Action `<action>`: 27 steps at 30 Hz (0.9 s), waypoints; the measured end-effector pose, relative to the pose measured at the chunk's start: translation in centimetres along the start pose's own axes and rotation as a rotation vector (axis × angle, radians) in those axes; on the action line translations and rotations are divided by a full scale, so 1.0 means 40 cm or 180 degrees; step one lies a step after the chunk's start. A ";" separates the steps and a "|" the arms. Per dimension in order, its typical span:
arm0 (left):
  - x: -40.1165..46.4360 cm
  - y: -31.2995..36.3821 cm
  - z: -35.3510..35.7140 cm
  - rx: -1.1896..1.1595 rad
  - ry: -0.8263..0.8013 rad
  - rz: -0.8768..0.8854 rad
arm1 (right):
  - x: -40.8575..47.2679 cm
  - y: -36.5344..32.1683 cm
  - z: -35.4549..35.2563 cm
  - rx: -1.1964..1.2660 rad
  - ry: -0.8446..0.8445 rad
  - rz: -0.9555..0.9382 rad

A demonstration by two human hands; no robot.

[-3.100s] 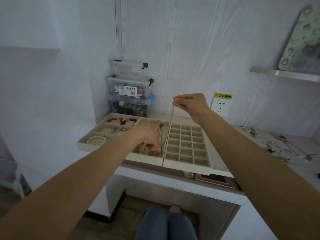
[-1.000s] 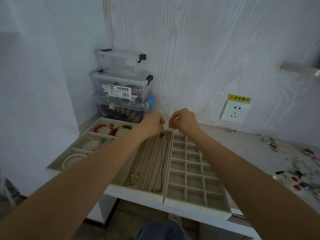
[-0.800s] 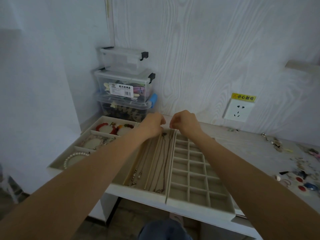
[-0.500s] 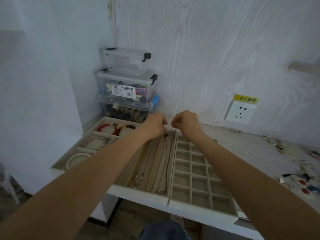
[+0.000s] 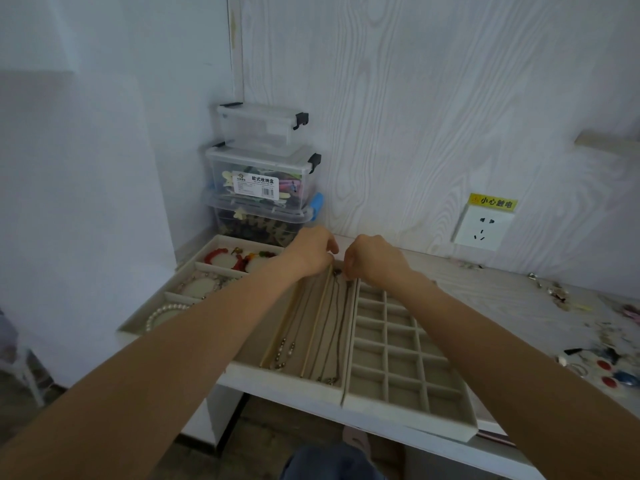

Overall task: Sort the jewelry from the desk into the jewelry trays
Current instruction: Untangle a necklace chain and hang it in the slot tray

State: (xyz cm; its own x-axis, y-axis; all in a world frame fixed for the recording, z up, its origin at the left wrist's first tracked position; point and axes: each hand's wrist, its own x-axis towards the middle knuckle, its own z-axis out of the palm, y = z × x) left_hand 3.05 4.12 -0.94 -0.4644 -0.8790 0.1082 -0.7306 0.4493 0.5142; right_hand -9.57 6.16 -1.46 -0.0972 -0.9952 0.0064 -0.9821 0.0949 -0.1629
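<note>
Both hands meet at the far end of the middle tray: the left hand (image 5: 311, 252) and the right hand (image 5: 372, 259) sit close together with fingers curled down, each seeming to pinch the top end of a thin dark chain necklace (image 5: 334, 320), though the fingertips are too small to make out clearly. That necklace runs lengthwise down the rightmost lane of the beige velvet necklace tray with long lanes (image 5: 287, 374), its lower end lying near the tray's front wall. In the lane to its left lies another thin necklace with small beads (image 5: 285, 351) near its lower end

Touching the tray's right side is a beige velvet tray divided into many small square cells (image 5: 398, 407); the cells in view hold nothing. To the left, a beige velvet bracelet tray (image 5: 194, 263) holds a white pearl bracelet (image 5: 162, 315) in its near compartment and a red beaded bracelet (image 5: 221, 256) in the far one. All three trays rest on the pale wood-grain table (image 5: 485, 289), their front edges overhanging it. Loose small jewelry pieces (image 5: 602, 358) are scattered on the table far to the right, well apart from the trays. Behind the bracelet tray stand stacked clear plastic storage boxes (image 5: 259, 178), and a white wall socket with a yellow label (image 5: 483, 226) is on the wall
</note>
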 end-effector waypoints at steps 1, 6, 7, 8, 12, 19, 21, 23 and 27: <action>-0.001 0.001 -0.004 0.0000 -0.0004 0.0005 | -0.001 0.001 -0.004 0.0044 -0.0004 -0.0014; -0.014 0.004 -0.013 0.0025 -0.0021 0.0018 | -0.015 0.016 -0.012 0.0283 0.0378 -0.0035; -0.017 0.004 -0.011 0.0054 -0.0057 0.0017 | -0.019 0.019 -0.011 0.0235 0.0334 -0.0085; -0.017 0.003 -0.008 0.0095 -0.0106 0.0020 | -0.024 0.019 -0.008 0.0145 0.0214 -0.0167; -0.022 0.001 0.002 0.0278 -0.0346 -0.0017 | -0.050 0.007 0.006 -0.0324 -0.0239 -0.0458; -0.051 0.011 -0.004 0.0409 -0.0456 0.0136 | -0.096 -0.008 -0.010 -0.1016 -0.0289 -0.0656; -0.062 0.016 -0.009 0.0412 -0.0453 0.0154 | -0.098 -0.012 -0.013 -0.1013 -0.0336 -0.0634; -0.079 0.022 -0.018 0.0434 -0.0427 0.0178 | -0.099 -0.015 -0.015 -0.0956 -0.0325 -0.0596; -0.129 0.024 -0.038 0.0352 -0.0375 0.0295 | -0.123 -0.011 -0.009 -0.0587 -0.0127 -0.0622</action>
State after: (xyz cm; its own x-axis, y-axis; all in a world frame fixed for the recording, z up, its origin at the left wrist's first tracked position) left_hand 5.50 8.85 0.30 -0.5830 -0.8111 0.0470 -0.7294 0.5480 0.4094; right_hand -8.73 11.03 -1.06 0.1000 -0.9948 -0.0195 -0.9947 -0.1004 0.0201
